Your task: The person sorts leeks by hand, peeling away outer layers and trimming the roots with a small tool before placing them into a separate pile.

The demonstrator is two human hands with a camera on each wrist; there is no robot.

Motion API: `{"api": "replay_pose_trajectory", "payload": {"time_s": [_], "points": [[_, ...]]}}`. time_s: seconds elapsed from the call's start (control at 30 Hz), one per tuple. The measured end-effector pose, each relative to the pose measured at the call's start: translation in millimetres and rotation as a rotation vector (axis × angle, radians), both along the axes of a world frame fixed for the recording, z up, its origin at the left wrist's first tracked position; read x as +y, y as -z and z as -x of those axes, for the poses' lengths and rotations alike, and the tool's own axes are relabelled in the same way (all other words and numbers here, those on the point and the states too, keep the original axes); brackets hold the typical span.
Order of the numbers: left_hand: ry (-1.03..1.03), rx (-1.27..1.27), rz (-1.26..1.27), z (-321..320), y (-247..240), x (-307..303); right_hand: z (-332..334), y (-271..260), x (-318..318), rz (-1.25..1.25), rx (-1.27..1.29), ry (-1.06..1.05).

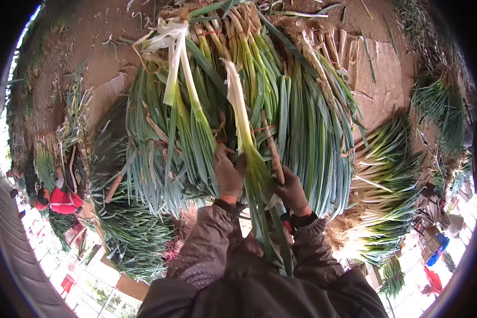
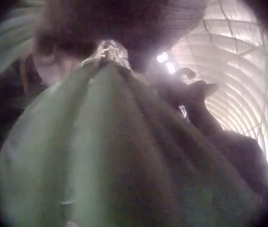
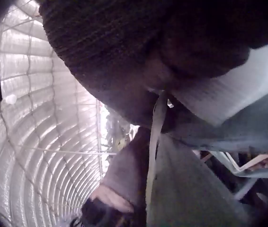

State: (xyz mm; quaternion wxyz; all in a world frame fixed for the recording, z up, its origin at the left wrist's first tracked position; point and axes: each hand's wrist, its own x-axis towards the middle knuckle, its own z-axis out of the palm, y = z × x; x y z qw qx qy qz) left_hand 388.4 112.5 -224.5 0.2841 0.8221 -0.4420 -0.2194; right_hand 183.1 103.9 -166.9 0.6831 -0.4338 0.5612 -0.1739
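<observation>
A large green onion (image 1: 238,108), white stem up, stands in front of the body with its green leaves hanging down. My gloved left hand (image 1: 229,175) grips it at the leaves from the left side. On the right, my gloved right hand (image 1: 293,193) pinches a long brown dry leaf (image 1: 271,146) beside the onion's leaves. Broad green leaves (image 2: 91,146) fill the left wrist view below the dark glove (image 2: 120,23). In the right wrist view, the glove (image 3: 138,56) is above a pale strip (image 3: 156,142) and wide leaves (image 3: 186,184); its fingertips are hidden.
Tied green onion bundles (image 1: 318,132) lie side by side beyond the hands, with two loose pale-stemmed onions (image 1: 188,79) on top. More onions are piled at right (image 1: 387,191) and lower left (image 1: 132,233). A person in red (image 1: 63,201) is at far left.
</observation>
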Motion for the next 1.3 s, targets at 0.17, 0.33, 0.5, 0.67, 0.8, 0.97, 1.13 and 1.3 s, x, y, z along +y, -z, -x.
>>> {"api": "replay_pose_trajectory", "payload": {"time_s": [0.17, 0.33, 0.5, 0.67, 0.8, 0.97, 1.13, 1.3], "points": [[-0.098, 0.901, -0.314, 5, -18, -37, 0, -30, -9, 0.119, 0.124, -0.146], [0.031, 0.735, -0.010, -51, -95, -122, 29, -40, -23, -0.040, -0.015, 0.192], [0.239, 0.400, 0.261, -140, -216, -249, 35, -33, -9, 0.036, 0.003, 0.037], [0.205, 0.251, -0.058, -230, -158, -263, 35, -22, 19, 0.006, -0.017, 0.080], [0.259, -0.188, -0.309, -295, 49, -157, 51, -19, 31, -0.036, 0.004, 0.140], [-0.105, -0.488, -0.585, -132, -2, -107, 93, -17, 33, -0.102, 0.103, 0.280], [0.570, 0.020, -0.056, 39, 8, -142, 127, -26, 16, -0.110, 0.242, 0.260], [0.772, 0.122, -0.147, 226, 57, -196, 160, -24, 17, 0.058, 0.400, 0.320]]}}
